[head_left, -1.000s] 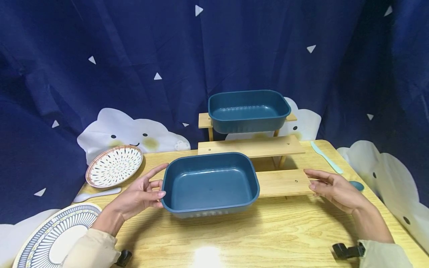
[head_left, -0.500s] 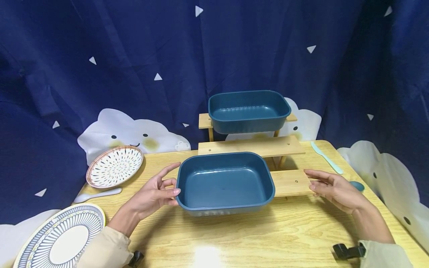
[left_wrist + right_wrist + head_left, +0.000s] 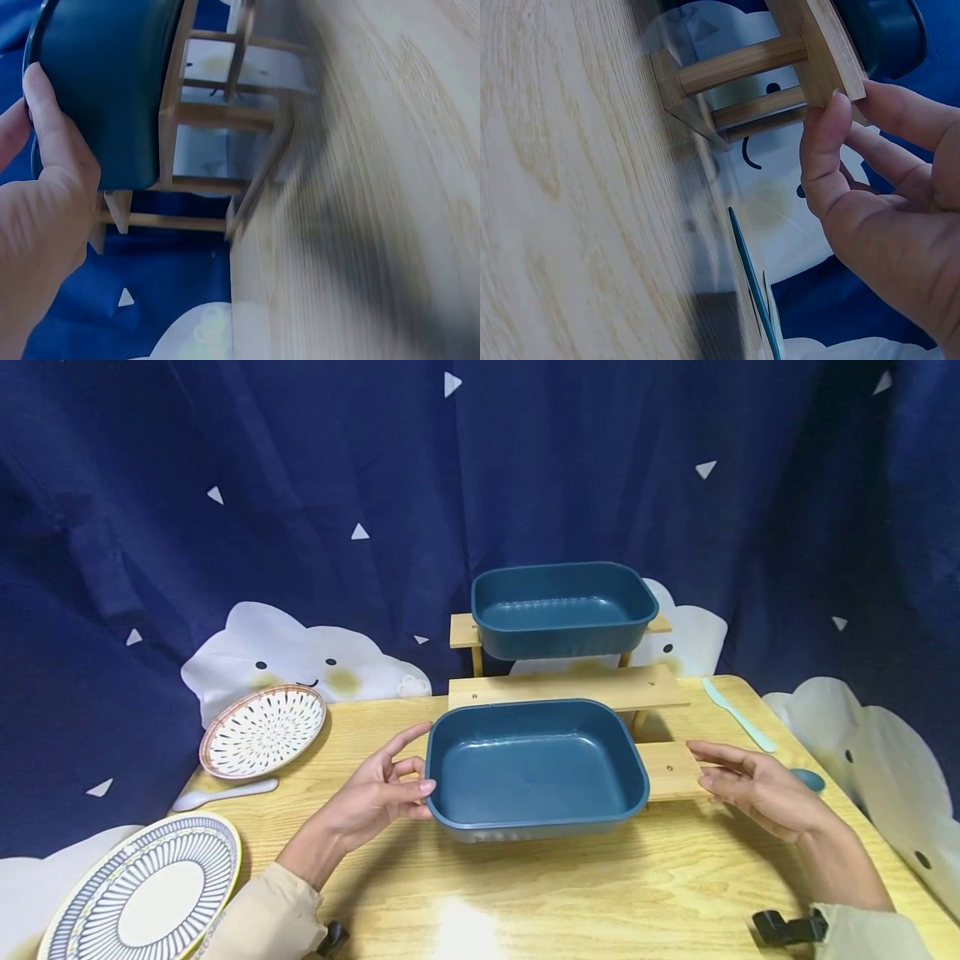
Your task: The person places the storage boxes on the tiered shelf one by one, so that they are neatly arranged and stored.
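Observation:
A dark teal rectangular plastic bin (image 3: 536, 777) sits at the lowest step of a three-tier wooden shelf rack (image 3: 570, 687), covering most of that board. My left hand (image 3: 378, 789) holds its left end, thumb at the rim and the other fingers along the end wall. In the left wrist view, fingertips (image 3: 39, 82) meet the rim. My right hand (image 3: 757, 789) pinches the right end of the rack's lowest board (image 3: 670, 768); the right wrist view shows the thumb (image 3: 832, 124) against the board's edge. A matching bin (image 3: 564, 610) stands on the top tier.
At the left lie a speckled plate (image 3: 264, 732), a pale spoon (image 3: 225, 795) and a blue-patterned plate (image 3: 150, 893). A mint knife (image 3: 738, 714) and a teal spoon (image 3: 810, 778) lie at the right. A dark blue curtain (image 3: 360, 460) hangs behind the table (image 3: 585, 893).
My left hand has moved the bin steadily to the right along the lowest step, toward my right hand. The right hand has kept its place on the board.

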Demonstrator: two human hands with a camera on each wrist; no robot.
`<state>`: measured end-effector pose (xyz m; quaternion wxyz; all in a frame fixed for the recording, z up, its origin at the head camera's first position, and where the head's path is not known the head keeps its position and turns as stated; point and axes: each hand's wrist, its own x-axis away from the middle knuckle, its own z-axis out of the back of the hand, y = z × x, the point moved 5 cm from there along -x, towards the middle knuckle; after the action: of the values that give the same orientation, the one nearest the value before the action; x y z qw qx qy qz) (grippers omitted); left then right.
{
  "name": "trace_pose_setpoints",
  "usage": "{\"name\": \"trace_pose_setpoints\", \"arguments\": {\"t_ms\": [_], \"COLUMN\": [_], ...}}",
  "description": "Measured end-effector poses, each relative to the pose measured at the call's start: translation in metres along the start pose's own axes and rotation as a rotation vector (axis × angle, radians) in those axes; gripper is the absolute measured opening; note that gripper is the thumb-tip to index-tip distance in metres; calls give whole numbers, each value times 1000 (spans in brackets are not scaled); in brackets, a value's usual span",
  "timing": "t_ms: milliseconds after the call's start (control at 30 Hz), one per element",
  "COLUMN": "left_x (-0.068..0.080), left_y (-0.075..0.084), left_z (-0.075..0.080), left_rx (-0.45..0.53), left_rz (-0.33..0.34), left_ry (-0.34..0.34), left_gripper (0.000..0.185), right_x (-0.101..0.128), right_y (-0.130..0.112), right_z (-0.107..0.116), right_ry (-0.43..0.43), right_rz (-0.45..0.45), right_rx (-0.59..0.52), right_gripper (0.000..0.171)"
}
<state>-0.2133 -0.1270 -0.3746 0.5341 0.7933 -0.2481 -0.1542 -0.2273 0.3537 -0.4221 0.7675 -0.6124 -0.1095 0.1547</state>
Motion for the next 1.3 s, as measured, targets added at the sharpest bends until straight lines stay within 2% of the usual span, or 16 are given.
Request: {"name": "trace_pose_setpoints", "arguments": {"t_ms": [200, 733, 833, 1067, 1300], "left_x": [-8, -26, -30, -37, -42], "left_y": [-4, -12, -12, -15, -16], "left_z": [-8, -28, -33, -40, -45], "left_rx": [2, 18, 15, 23, 2], "left_rz": [7, -2, -3, 2, 19], "left_ry": [14, -10, -12, -28, -19], "left_gripper": [86, 84, 83, 81, 82], "right_x": [0, 3, 3, 3, 3], "right_y": [1, 3, 3, -1, -1], "right_z": [1, 4, 5, 1, 1], "right_ry": [9, 29, 29, -24, -44], "right_rz": [-4, -16, -13, 31, 55], "right_rx": [-1, -9, -32, -164, -199], "right_gripper": [51, 47, 45, 43, 46]}}
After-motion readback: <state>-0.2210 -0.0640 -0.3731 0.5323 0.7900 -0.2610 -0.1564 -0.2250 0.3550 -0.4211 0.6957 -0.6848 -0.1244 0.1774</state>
